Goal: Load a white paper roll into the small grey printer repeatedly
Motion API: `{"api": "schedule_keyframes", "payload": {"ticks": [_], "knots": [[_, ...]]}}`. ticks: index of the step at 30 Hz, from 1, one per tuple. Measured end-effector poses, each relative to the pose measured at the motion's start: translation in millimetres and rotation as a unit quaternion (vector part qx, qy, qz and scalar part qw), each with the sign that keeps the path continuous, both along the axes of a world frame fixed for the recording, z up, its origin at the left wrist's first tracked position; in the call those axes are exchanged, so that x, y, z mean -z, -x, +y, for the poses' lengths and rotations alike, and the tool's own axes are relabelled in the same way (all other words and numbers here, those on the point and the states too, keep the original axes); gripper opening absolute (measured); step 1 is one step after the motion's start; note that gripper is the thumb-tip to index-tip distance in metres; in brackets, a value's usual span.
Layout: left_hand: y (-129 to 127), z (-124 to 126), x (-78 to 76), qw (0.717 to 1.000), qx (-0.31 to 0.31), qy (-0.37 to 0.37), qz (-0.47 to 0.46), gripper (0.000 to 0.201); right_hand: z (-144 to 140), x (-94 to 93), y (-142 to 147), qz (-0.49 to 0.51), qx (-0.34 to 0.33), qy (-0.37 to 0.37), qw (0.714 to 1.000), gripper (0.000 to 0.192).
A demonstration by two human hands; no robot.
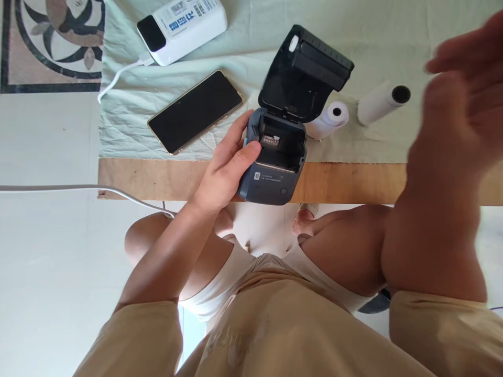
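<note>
My left hand (226, 170) grips the left side of a small dark portable label printer (269, 183), its thumb on the rim of the paper bay. The printer's black lid (293, 78) is swung up and back, and a small printed label shows inside the bay, where I see no roll. Raised at the right edge, my right hand (459, 99) is slightly blurred and partly cut off; its thumb and fingers are apart, with nothing seen in them. Between the printer and that hand are a white paper roll (328, 120) and a second white roll (377, 107) with a dark core.
A black-screened phone (196, 112) lies left of the printer on a pale green cloth (251, 31). Behind it is a white power bank (188, 26) with a white cable (121, 78) plugged in. The table's wooden front edge (353, 183) runs above my knees.
</note>
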State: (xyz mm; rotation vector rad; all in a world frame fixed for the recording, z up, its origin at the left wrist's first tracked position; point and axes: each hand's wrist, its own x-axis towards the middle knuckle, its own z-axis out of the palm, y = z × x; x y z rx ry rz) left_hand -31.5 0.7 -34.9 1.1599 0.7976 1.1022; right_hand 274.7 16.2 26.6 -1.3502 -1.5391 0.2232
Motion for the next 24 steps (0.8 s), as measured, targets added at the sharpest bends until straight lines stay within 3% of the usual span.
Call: {"api": "schedule_keyframes", "payload": {"ticks": [2,4,7,10,12,15,17,19,22,24], "knots": [[3,2,5.8,1.000,0.004,-0.020,-0.002,0.063,-2,4.7,15,-0.083,-0.096,0.032,0.991,0.046],[4,2,8.7,0.999,0.004,-0.033,-0.012,0.058,-1,15.3,29,-0.162,-0.148,0.092,0.971,0.048],[4,2,10.2,0.999,0.009,-0.046,-0.016,0.056,5,34.3,39,-0.168,-0.159,0.168,0.958,0.046],[4,1,10.9,0.999,0.005,-0.039,-0.007,0.060,10,46.0,38,-0.133,-0.164,0.163,0.964,0.046],[4,1,10.7,0.999,0.002,-0.035,-0.007,0.060,11,47.7,37,-0.080,-0.157,0.146,0.973,0.048],[4,2,9.5,0.999,0.008,-0.043,-0.015,0.055,13,44.1,39,0.084,-0.145,0.148,0.975,0.068],[4,2,9.1,0.999,0.012,-0.043,-0.017,0.055,16,40.0,41,0.223,-0.119,0.176,0.951,0.072],[4,3,9.5,0.999,0.009,-0.040,-0.013,0.057,19,35.1,41,0.342,-0.089,0.233,0.906,0.063],[4,3,11.1,0.999,0.001,-0.041,-0.007,0.059,20,23.8,42,0.434,-0.079,0.311,0.842,0.052],[4,4,12.3,0.999,0.003,-0.047,-0.009,0.058,12,12.4,45,0.425,-0.082,0.296,0.851,0.048]]}}
